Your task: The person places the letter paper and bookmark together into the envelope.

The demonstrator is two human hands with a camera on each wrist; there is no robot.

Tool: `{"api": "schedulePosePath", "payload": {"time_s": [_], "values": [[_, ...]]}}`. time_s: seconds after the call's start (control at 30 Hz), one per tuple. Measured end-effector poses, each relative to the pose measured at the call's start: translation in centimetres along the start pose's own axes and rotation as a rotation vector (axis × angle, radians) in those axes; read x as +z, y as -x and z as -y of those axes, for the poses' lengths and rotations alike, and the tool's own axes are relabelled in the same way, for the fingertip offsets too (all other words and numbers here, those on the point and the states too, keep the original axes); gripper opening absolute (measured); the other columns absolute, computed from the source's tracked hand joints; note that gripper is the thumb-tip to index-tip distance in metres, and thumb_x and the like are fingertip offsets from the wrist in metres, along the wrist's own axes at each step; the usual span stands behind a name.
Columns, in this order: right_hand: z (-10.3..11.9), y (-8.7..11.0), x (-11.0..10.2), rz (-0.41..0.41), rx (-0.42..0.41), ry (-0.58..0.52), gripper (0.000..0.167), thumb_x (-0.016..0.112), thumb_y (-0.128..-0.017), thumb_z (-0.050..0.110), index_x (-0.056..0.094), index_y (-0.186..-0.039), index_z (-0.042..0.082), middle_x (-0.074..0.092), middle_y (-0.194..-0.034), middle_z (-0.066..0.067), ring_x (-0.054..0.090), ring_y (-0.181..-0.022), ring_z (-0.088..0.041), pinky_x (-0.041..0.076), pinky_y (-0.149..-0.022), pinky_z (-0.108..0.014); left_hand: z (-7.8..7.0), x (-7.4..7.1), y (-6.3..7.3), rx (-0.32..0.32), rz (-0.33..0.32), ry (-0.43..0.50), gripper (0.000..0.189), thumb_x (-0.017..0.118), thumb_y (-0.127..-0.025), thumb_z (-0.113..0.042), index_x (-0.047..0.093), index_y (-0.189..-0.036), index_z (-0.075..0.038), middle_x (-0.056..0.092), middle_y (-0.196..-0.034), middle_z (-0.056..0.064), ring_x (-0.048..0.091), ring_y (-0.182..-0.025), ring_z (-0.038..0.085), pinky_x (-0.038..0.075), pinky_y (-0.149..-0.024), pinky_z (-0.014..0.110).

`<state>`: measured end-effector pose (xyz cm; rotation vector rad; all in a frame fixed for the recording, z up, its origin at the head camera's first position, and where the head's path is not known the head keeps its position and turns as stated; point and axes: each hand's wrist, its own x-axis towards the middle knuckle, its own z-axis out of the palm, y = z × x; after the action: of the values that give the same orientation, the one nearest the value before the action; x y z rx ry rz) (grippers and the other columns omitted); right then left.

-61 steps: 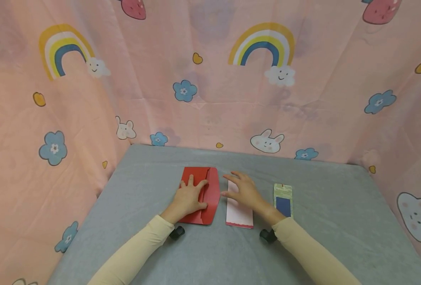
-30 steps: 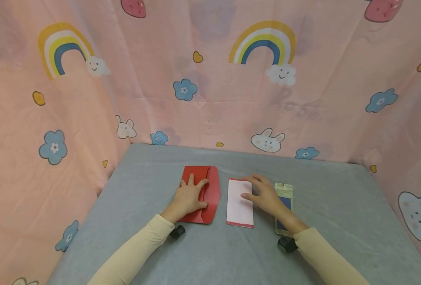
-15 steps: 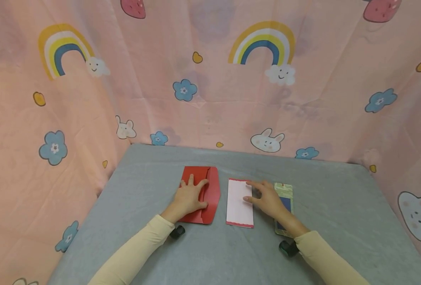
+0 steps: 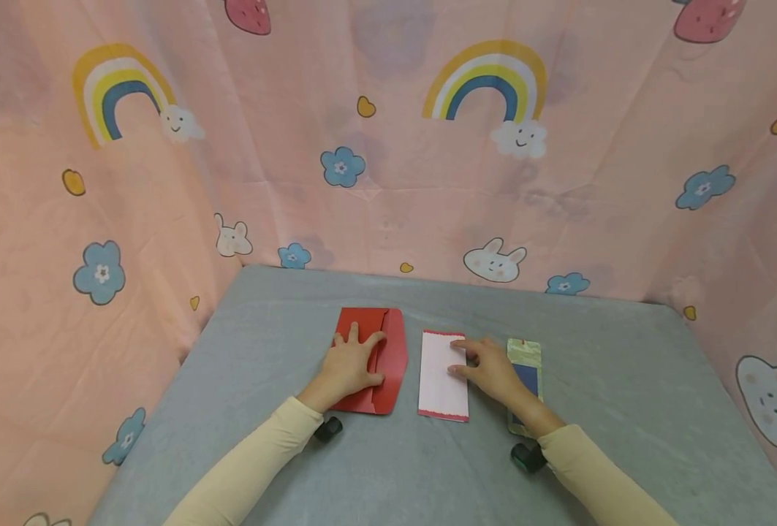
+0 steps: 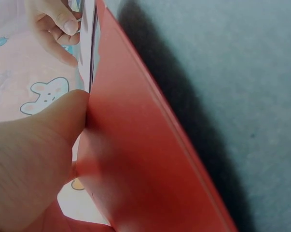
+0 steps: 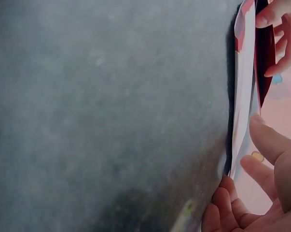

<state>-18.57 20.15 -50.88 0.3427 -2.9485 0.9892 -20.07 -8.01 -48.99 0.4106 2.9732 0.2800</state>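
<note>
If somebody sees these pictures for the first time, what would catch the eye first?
Probably the pink backdrop cloth, which fills the upper part of the head view with printed rainbows. Next comes the red envelope on the grey surface, with the left grip spread over it. To its right lies a white paper with red ends, the right grip at its right-hand edge.

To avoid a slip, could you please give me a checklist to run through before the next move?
1. Left hand on red envelope: ok, resting with fingers spread.
2. Flap unfolded: ok, toward the white card.
3. Right hand at the card: ok, over its right edge.
4. Card apart from envelope: ok, table shows between.
5. Green item uncovered: not ok, right forearm partly hides it.
6. Envelope empty: cannot tell.
</note>
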Motion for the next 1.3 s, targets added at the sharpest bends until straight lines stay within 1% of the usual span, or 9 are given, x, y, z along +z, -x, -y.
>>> {"api": "schedulePosePath", "payload": {"time_s": [0.1, 0.43, 0.7, 0.87, 1.07, 1.3], "values": [[0.0, 0.0, 0.1, -0.001, 0.000, 0.012, 0.049, 0.081, -0.081, 0.024, 0.068, -0.124, 0.005, 0.056, -0.087, -0.009, 0.044, -0.080, -0.017, 0.035, -0.067, -0.027, 0.0, 0.1, -0.1, 0.001, -0.002, -0.006, 0.076, 0.076, -0.079, -0.045, 0.043, -0.146, -0.030, 0.036, -0.155, 0.027, 0.043, -0.130, 0.057, 0.060, -0.077, 0.049], [0.5, -0.2, 0.4, 0.021, 0.065, 0.100, 0.049, 0.081, -0.080, 0.024, 0.068, -0.125, 0.009, 0.054, -0.086, -0.007, 0.045, -0.078, -0.019, 0.032, -0.064, -0.029, 0.1, 0.1, -0.2, 0.001, -0.001, 0.003, 0.077, 0.077, -0.078, -0.045, 0.043, -0.146, -0.030, 0.035, -0.155, 0.028, 0.043, -0.131, 0.058, 0.060, -0.078, 0.050], [1.1, -0.2, 0.4, 0.039, 0.098, 0.114, 0.048, 0.081, -0.081, 0.022, 0.067, -0.125, 0.009, 0.055, -0.084, -0.007, 0.046, -0.079, -0.020, 0.032, -0.064, -0.029, 0.1, 0.1, -0.2, -0.003, 0.012, 0.005, 0.077, 0.077, -0.079, -0.045, 0.042, -0.147, -0.030, 0.034, -0.156, 0.027, 0.041, -0.132, 0.059, 0.059, -0.081, 0.051], [1.6, -0.3, 0.2, 0.044, 0.109, 0.118, 0.048, 0.080, -0.081, 0.021, 0.067, -0.126, 0.007, 0.054, -0.077, -0.006, 0.045, -0.074, -0.019, 0.032, -0.062, -0.028, 0.1, 0.1, -0.1, -0.001, 0.012, 0.005, 0.077, 0.076, -0.079, -0.045, 0.043, -0.147, -0.030, 0.034, -0.156, 0.028, 0.042, -0.132, 0.059, 0.060, -0.080, 0.051], [1.6, -0.4, 0.3, 0.044, 0.110, 0.096, 0.049, 0.080, -0.080, 0.019, 0.066, -0.126, 0.006, 0.052, -0.073, -0.004, 0.044, -0.067, -0.017, 0.031, -0.058, -0.027, 0.1, 0.1, -0.1, 0.003, 0.006, 0.006, 0.077, 0.076, -0.079, -0.045, 0.043, -0.147, -0.030, 0.034, -0.156, 0.028, 0.042, -0.132, 0.059, 0.060, -0.080, 0.050], [1.1, -0.6, 0.6, 0.031, 0.100, -0.007, 0.050, 0.081, -0.078, 0.012, 0.066, -0.125, 0.007, 0.049, -0.069, -0.003, 0.040, -0.060, -0.014, 0.031, -0.053, -0.025, 0.0, 0.1, 0.0, 0.001, 0.003, 0.007, 0.077, 0.076, -0.079, -0.044, 0.043, -0.147, -0.029, 0.035, -0.155, 0.028, 0.042, -0.131, 0.059, 0.059, -0.081, 0.051]]}}
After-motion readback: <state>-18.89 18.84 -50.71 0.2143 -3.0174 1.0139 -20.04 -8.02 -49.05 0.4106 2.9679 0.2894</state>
